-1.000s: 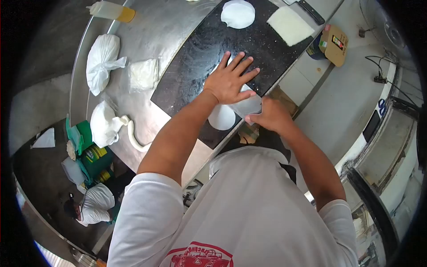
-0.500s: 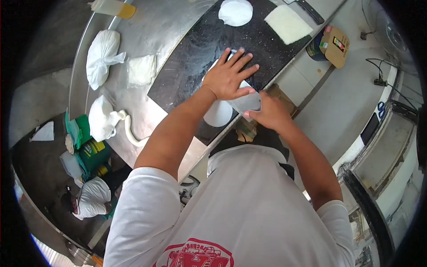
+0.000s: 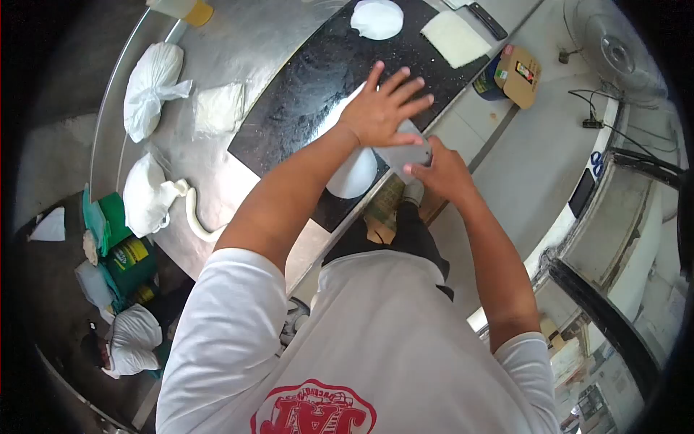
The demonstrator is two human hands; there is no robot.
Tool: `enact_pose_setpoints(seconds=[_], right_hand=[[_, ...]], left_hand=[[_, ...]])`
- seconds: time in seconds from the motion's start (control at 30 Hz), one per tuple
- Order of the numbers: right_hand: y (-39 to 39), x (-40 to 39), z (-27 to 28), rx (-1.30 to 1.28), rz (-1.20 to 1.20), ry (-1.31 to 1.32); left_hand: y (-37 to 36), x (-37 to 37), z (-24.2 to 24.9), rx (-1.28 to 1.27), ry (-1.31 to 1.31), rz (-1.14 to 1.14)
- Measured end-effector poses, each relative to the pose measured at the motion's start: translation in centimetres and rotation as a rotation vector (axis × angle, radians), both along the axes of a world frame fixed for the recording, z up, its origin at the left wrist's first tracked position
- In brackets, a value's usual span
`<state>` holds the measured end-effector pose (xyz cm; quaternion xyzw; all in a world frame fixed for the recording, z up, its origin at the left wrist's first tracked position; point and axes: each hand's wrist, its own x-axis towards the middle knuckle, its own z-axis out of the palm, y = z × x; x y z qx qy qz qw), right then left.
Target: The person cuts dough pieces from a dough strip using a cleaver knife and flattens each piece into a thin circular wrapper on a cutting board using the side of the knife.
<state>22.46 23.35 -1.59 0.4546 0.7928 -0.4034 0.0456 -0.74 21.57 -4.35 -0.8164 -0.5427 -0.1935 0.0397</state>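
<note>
My left hand (image 3: 383, 112), fingers spread, lies palm down over the black board (image 3: 289, 108), its thumb at the edge of a flat grey blade (image 3: 405, 155). A pale patch shows beside its wrist; what is under the palm is hidden. My right hand (image 3: 447, 172) grips the near end of the blade at the board's edge. A round white sheet (image 3: 353, 177) lies just below my left wrist, partly under the blade. Another white round (image 3: 377, 19) lies at the board's far end, with a square white slab (image 3: 455, 37) to its right.
On the metal counter (image 3: 238, 43) at left are two white bags (image 3: 153, 90) (image 3: 147, 195), a flat packet (image 3: 219, 108), a dough-like strip (image 3: 194, 213) and a bottle (image 3: 184, 9). A knife (image 3: 488, 20) lies at top right. Another person (image 3: 134, 340) is at lower left.
My left hand has lifted or shifted slightly right relative to the board, fingers more spread. The blade has turned in my right hand. The whole view has shifted a little.
</note>
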Motion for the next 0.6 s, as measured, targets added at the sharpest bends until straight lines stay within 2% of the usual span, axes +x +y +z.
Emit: enact_pose_setpoints(seconds=[0.03, 0.07, 0.1, 0.17, 0.2, 0.23, 0.3, 0.33, 0.37, 0.43, 0.5, 0.57, 0.6], right_hand=[[0.2, -0.7, -0.1, 0.020, -0.051, 0.018], [-0.2, -0.6, -0.4, 0.118, -0.053, 0.113], [-1.4, -0.8, 0.1, 0.085, -0.054, 0.087], [-2.7, -2.2, 1.4, 0.063, -0.236, -0.018], [-5.3, -2.1, -1.5, 0.141, -0.284, 0.077], [-8.6, -2.9, -2.0, 0.085, -0.258, 0.148], [-14.8, -4.2, -3.1, -0.037, -0.199, 0.092], [-16.8, -4.9, -2.1, -0.013, -0.130, 0.091], [-16.8, -5.3, -1.9, 0.011, -0.115, 0.104], [-16.7, -5.9, -1.5, -0.178, -0.030, 0.035], [-15.0, -5.6, -0.5, -0.228, -0.016, 0.028], [-13.2, -5.5, 0.1, -0.337, 0.082, 0.047], [-12.2, -5.7, 0.6, -0.319, 0.100, 0.051]], left_hand=[[0.3, -0.8, 1.0, 0.009, -0.006, 0.008], [0.2, -1.5, 2.6, 0.080, -0.021, 0.136], [-0.8, -1.7, 3.3, 0.129, -0.044, 0.261], [-3.1, -4.2, 3.1, 0.230, -0.324, 0.315], [-5.0, -5.2, 3.1, 0.244, -0.336, 0.384], [-7.7, -6.2, 3.1, 0.175, -0.416, 0.405], [-12.7, -6.9, 1.9, 0.075, -0.543, 0.503], [-15.1, -6.8, 1.4, 0.035, -0.576, 0.502], [-16.9, -6.8, 1.0, 0.012, -0.603, 0.505], [-19.3, -5.9, 0.8, -0.094, -0.647, 0.480], [-20.3, -4.7, 0.7, -0.204, -0.504, 0.505], [-20.4, -3.3, 1.2, -0.258, -0.231, 0.549], [-20.3, -2.8, 2.2, -0.269, -0.214, 0.533]])
